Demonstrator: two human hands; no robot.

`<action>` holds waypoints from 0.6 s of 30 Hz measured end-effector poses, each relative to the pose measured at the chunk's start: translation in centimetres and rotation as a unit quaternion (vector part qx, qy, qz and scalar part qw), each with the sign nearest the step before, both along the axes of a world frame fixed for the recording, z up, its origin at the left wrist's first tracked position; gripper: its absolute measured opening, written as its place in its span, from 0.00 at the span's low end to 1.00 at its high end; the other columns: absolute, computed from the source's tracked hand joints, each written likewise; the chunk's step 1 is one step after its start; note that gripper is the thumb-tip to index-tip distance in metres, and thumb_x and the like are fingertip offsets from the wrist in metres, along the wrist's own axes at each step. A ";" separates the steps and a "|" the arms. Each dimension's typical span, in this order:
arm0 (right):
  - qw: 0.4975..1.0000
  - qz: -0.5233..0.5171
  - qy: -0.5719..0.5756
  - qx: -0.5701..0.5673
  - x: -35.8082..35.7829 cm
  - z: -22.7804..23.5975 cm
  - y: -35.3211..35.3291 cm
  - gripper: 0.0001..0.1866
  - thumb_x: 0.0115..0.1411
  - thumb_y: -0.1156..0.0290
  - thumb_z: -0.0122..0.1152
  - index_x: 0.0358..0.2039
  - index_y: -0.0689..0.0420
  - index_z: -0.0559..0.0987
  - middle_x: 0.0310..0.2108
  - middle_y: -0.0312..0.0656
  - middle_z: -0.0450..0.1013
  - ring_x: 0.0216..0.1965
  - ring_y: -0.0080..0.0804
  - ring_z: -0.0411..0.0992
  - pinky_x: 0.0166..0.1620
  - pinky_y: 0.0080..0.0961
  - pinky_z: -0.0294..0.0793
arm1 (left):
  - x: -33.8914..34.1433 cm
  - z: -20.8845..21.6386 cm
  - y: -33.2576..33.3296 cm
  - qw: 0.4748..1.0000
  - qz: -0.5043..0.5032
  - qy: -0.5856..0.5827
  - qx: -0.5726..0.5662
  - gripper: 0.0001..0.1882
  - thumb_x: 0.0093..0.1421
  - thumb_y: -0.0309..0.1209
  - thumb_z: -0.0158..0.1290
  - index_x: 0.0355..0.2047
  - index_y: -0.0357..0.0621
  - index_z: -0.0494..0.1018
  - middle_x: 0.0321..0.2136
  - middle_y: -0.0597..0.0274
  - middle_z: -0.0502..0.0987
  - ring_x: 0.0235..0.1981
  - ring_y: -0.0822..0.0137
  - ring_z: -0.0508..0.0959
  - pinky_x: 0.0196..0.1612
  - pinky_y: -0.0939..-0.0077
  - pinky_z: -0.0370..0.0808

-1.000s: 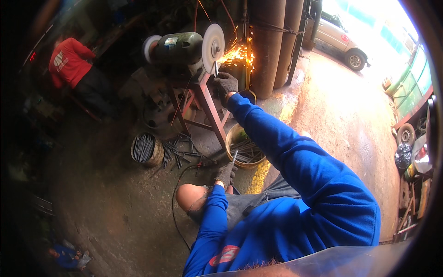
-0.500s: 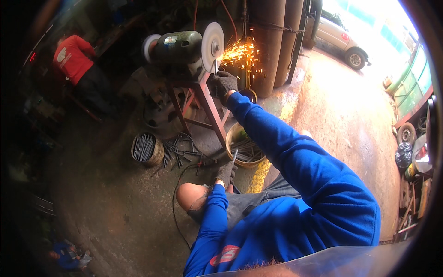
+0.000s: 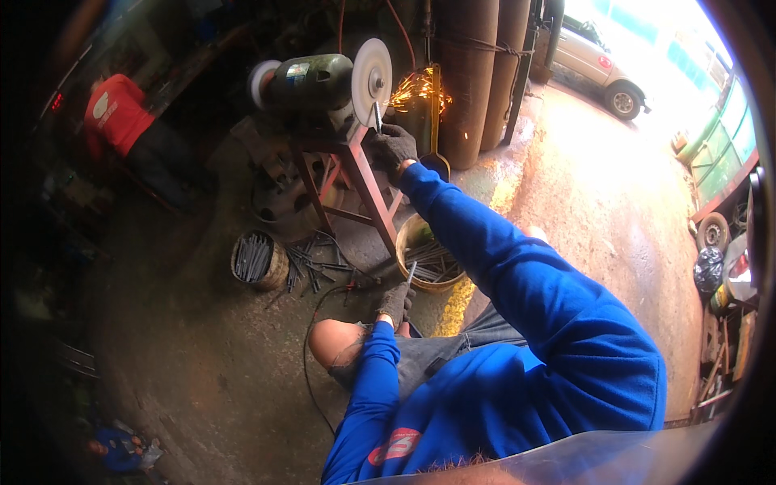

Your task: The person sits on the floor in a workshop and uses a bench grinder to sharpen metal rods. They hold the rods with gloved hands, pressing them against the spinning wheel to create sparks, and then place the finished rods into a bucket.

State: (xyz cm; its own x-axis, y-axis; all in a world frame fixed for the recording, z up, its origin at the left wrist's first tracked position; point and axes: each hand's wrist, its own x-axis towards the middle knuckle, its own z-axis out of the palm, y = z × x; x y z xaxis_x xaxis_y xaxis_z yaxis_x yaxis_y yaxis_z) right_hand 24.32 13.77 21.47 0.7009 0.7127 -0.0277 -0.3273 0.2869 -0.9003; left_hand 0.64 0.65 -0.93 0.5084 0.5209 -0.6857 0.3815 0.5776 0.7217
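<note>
My gloved right hand (image 3: 394, 147) is closed on a metal rod (image 3: 377, 118) and holds its tip at the lower edge of the large pale wheel (image 3: 368, 69) of a green bench grinder (image 3: 317, 82). Orange sparks (image 3: 420, 90) fly off to the right of the wheel. Lower down, by my bent knee, my gloved left hand (image 3: 394, 301) grips a second metal rod (image 3: 412, 272) that points up in front of a round bin (image 3: 440, 283). The rods' lower ends are hidden in the gloves.
The grinder sits on a red metal stand (image 3: 368, 182). A bucket of dark rods (image 3: 254, 257) stands left, with loose rods (image 3: 311, 265) and a black cable (image 3: 307, 356) on the floor. Tall cylinders (image 3: 469, 81) rise behind. A person in red (image 3: 117, 113) stands far left.
The spark spray has shrunk, and a little more of the rod in my right hand shows against the wheel. The person in red has shifted slightly left. My left hand stays put.
</note>
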 end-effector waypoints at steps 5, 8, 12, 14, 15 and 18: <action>0.998 -0.027 -0.059 -0.009 -2.0 0.6 -2.2 0.19 0.55 0.69 0.61 0.49 0.55 0.75 0.28 0.37 0.74 0.17 0.22 0.68 0.19 0.22 0.68 | -0.7 0.2 0.0 1.000 0.014 0.014 0.011 0.19 0.63 0.48 0.48 0.31 0.45 0.76 0.13 0.70 0.66 0.09 0.76 0.59 0.12 0.78 0.58; 0.992 0.069 0.050 0.089 -0.7 -1.2 -2.6 0.13 0.57 0.69 0.57 0.43 0.54 0.76 0.26 0.36 0.74 0.15 0.23 0.66 0.18 0.22 0.65 | -0.8 0.4 -0.1 1.000 0.022 0.015 0.007 0.19 0.62 0.48 0.48 0.30 0.44 0.76 0.13 0.70 0.66 0.08 0.77 0.59 0.11 0.77 0.57; 0.995 0.088 0.002 0.050 -0.6 -2.3 -2.4 0.07 0.57 0.70 0.53 0.36 0.54 0.76 0.21 0.33 0.71 0.14 0.23 0.64 0.17 0.21 0.64 | -1.1 -0.1 0.2 0.999 -0.008 0.039 0.011 0.19 0.62 0.49 0.47 0.34 0.47 0.75 0.15 0.72 0.66 0.11 0.74 0.60 0.15 0.74 0.61; 0.988 0.055 -0.125 0.067 0.2 -3.5 -2.0 0.06 0.56 0.71 0.54 0.34 0.54 0.76 0.20 0.33 0.70 0.14 0.23 0.64 0.17 0.22 0.64 | -0.9 -0.2 0.3 0.999 -0.015 0.039 0.002 0.19 0.62 0.49 0.47 0.33 0.47 0.75 0.15 0.71 0.66 0.11 0.74 0.61 0.15 0.74 0.61; 0.980 0.044 -0.179 0.080 0.8 -4.6 -1.2 0.06 0.56 0.71 0.54 0.34 0.54 0.76 0.21 0.33 0.70 0.14 0.23 0.65 0.17 0.22 0.64 | -0.9 -0.4 0.3 0.999 -0.016 0.041 0.005 0.19 0.62 0.49 0.47 0.33 0.46 0.75 0.15 0.71 0.66 0.11 0.74 0.61 0.15 0.74 0.61; 0.943 0.012 -0.321 0.089 3.3 -7.2 0.5 0.05 0.56 0.70 0.54 0.33 0.54 0.76 0.21 0.34 0.71 0.15 0.24 0.65 0.18 0.22 0.65 | -0.2 -0.6 0.4 0.999 -0.013 0.043 0.013 0.20 0.63 0.49 0.47 0.33 0.45 0.76 0.15 0.71 0.66 0.10 0.74 0.61 0.14 0.75 0.60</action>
State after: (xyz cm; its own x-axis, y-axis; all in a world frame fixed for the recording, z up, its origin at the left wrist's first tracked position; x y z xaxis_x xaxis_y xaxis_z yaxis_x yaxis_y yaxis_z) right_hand 27.66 14.22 14.22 0.5167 0.6820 0.5176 0.2600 0.4510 -0.8538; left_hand 0.40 1.05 -1.54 0.4625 0.5269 -0.7130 0.4567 0.5477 0.7010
